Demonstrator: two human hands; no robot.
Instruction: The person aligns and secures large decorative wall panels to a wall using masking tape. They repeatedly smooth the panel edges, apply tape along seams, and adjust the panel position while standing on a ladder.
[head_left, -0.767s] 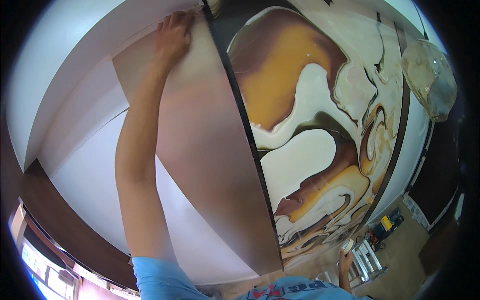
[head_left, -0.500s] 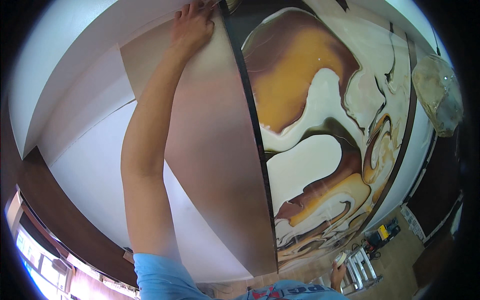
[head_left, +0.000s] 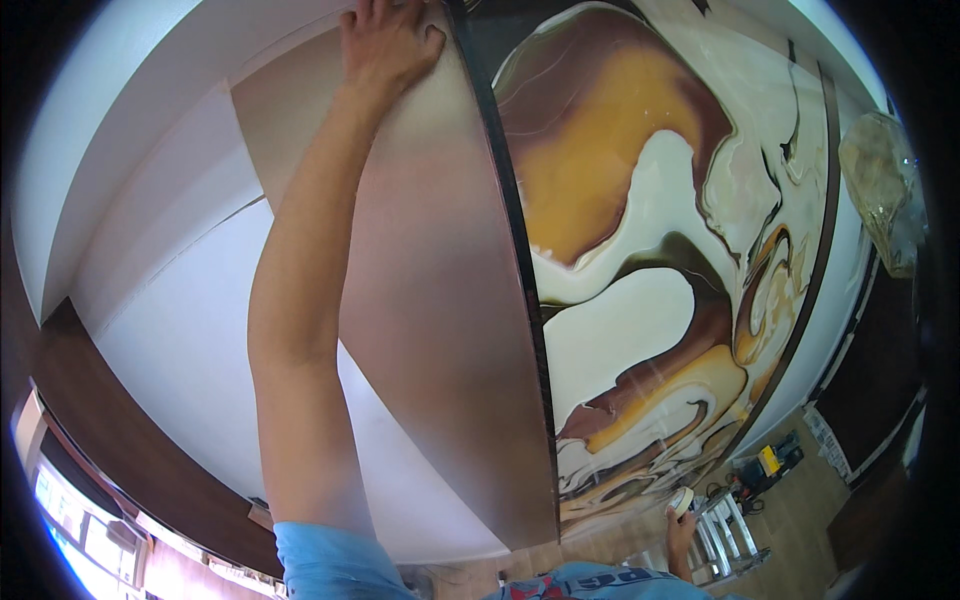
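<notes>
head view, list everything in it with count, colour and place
panel: one, brownish-beige, centre left
mural: one, white, amber and brown, right of centre
strip: one, black, between panel and mural
wall: one, white, left
trim: one, dark brown, lower left
window: one, bright, lower left corner
pendant: one, translucent yellowish, upper right
tools: count unclear, yellow and black, lower right
ladder: one, silver, lower right
floor: one, tan, lower right
roll: one, cream, lower right
shirt: one, light blue, bottom
hands: two, bare, left at top, right holding roll
</notes>
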